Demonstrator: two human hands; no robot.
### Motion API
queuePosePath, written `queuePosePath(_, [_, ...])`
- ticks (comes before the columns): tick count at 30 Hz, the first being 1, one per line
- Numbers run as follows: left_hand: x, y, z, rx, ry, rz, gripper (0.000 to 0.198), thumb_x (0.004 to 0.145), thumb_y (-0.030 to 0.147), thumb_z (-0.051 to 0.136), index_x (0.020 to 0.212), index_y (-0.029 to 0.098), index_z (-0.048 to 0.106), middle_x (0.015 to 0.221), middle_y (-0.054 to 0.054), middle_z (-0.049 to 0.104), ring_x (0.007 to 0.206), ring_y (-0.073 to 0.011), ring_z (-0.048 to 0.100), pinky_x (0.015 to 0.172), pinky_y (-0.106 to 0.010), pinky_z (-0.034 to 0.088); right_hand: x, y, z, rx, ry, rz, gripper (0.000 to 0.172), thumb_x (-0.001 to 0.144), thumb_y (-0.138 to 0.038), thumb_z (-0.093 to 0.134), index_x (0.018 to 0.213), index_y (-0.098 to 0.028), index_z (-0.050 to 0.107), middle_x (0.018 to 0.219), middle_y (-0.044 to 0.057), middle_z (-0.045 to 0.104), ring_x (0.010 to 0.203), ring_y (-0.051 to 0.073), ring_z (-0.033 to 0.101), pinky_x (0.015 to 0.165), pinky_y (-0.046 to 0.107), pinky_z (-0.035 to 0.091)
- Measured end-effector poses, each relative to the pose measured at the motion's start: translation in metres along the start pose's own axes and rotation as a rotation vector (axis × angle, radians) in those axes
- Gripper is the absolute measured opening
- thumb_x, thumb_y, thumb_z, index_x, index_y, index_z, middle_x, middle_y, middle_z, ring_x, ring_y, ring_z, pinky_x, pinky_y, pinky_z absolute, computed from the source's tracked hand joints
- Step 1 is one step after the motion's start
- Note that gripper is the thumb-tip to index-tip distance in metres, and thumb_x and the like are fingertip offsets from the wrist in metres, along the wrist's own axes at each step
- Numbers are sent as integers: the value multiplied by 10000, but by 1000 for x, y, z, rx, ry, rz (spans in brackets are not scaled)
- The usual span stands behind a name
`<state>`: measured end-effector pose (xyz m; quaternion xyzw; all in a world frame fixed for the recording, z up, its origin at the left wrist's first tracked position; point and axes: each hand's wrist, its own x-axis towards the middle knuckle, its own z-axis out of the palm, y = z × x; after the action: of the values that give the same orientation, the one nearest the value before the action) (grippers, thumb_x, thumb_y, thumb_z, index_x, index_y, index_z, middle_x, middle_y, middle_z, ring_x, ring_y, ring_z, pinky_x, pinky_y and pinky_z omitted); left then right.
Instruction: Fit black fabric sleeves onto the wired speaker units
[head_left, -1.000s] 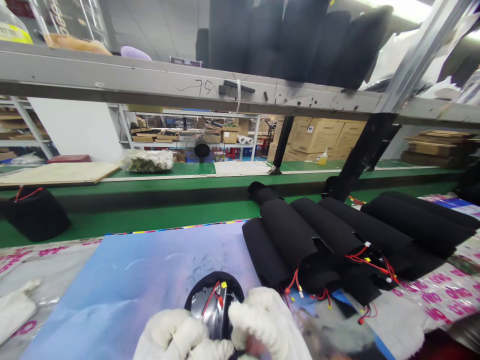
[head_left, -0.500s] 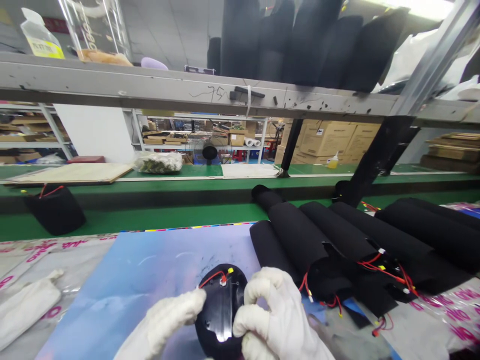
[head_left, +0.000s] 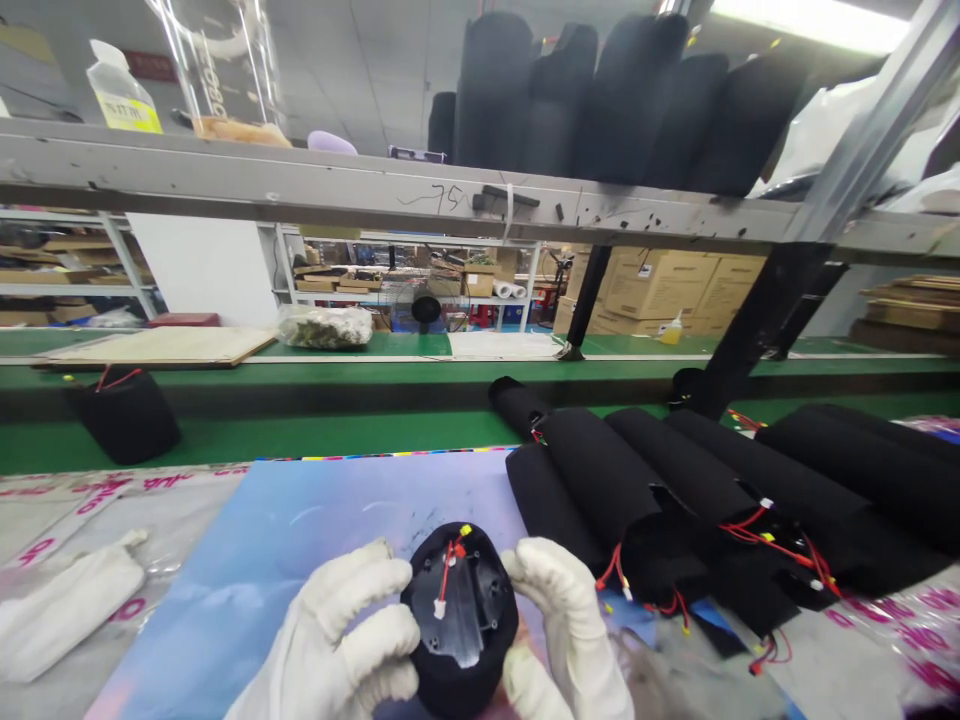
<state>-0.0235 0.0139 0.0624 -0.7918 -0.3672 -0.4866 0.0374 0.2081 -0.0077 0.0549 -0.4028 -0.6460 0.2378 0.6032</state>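
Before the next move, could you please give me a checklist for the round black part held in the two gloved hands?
1. Left hand grip on the left edge of the round black part: ok.
2. Right hand fingers on its right edge: ok.
3. Open side with the plastic plate faces up: ok.
4. Red wire and white connector lie free on top, not pinched: ok.
5. Fabric cover fully seated round the rim: cannot tell.

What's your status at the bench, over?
Left hand and right hand, gloved, grip black round housing. Red wire on top. Black fabric rolls lie right, apart.
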Motion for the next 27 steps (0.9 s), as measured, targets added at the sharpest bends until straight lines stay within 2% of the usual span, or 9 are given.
queuePosePath(3, [-1, -2, 1, -75, 11, -41, 162, 806, 384, 796, 899, 297, 696, 1267, -83, 695, 1128, -282, 716, 933, -411, 623, 11, 6, -2, 20, -98, -105, 724, 874, -309, 784, 1507, -364, 435, 1393, 107, 637, 1201, 311, 706, 939, 417, 631])
queuePosePath(7, [-3, -6, 9, -232, 37, -276, 312, 831, 363, 786, 1109, 311, 654, 1388, -139, 636, 1244, -324, 667, 940, -471, 619, 16, 14, -4, 14, -186, -159, 768, 886, -305, 785, 1544, -367, 393, 1336, 101, 703, 1205, 308, 710, 916, 452, 635])
queuePosePath(10, [-1, -5, 16, -259, -7, -257, 690, 636, 494, 920, 1240, 310, 642, 1448, -155, 609, 1298, -371, 624, 1042, -519, 554, 12, 19, -4, 30, -232, -130, 804, 909, -341, 754, 1587, -347, 323, 1458, 113, 624, 1316, 309, 628, 1006, 475, 581])
queuePosePath(12, [3, -5, 16, -254, -13, -233, 810, 551, 562, 940, 1264, 316, 645, 1465, -148, 603, 1293, -370, 629, 1068, -503, 538, 10, 22, -3, 53, -238, -112, 816, 909, -350, 747, 1596, -340, 307, 1516, 108, 572, 1364, 308, 579, 1052, 472, 545])
queuePosePath(17, [14, -14, 14, -227, -31, -348, 508, 788, 439, 817, 1272, 367, 678, 1292, -82, 732, 1204, -326, 697, 972, -459, 620, 10, 29, 4, 111, -225, -75, 844, 878, -239, 772, 1586, -342, 324, 1500, 106, 593, 1352, 296, 587, 1053, 434, 537])
queuePosePath(20, [7, -15, 24, -278, -19, -391, 668, 862, 329, 758, 1471, 409, 496, 1348, -77, 701, 1198, -309, 702, 927, -461, 647, 6, 35, 13, 72, -184, -55, 897, 799, -200, 838, 1566, -304, 386, 1476, 142, 612, 1332, 334, 603, 1086, 460, 508])
queuePosePath(23, [-2, -9, 37, -409, -20, -370, 815, 873, 354, 747, 1544, 500, 308, 1434, -48, 645, 1260, -291, 661, 1004, -494, 600, 4, 32, 13, -28, -149, -10, 753, 853, -182, 768, 1531, -287, 458, 1434, 154, 647, 1285, 330, 650, 1086, 452, 525])
queuePosePath(25, [7, -10, 38, -484, -48, -424, 897, 846, 442, 751, 1574, 486, 229, 1398, -59, 671, 1222, -290, 687, 988, -479, 605, 12, 22, 2, -186, -106, -38, 696, 884, -254, 733, 1526, -294, 468, 1435, 151, 644, 1261, 345, 669, 1054, 477, 564])
queuePosePath(27, [35, -20, 33, -424, -84, -556, 1088, 729, 546, 806, 1609, 380, 189, 1322, -109, 703, 1120, -317, 739, 902, -452, 642, 30, 9, -18, -435, 27, -151, 703, 886, -383, 714, 1532, -299, 450, 1476, 157, 595, 1289, 404, 630, 1032, 575, 565])
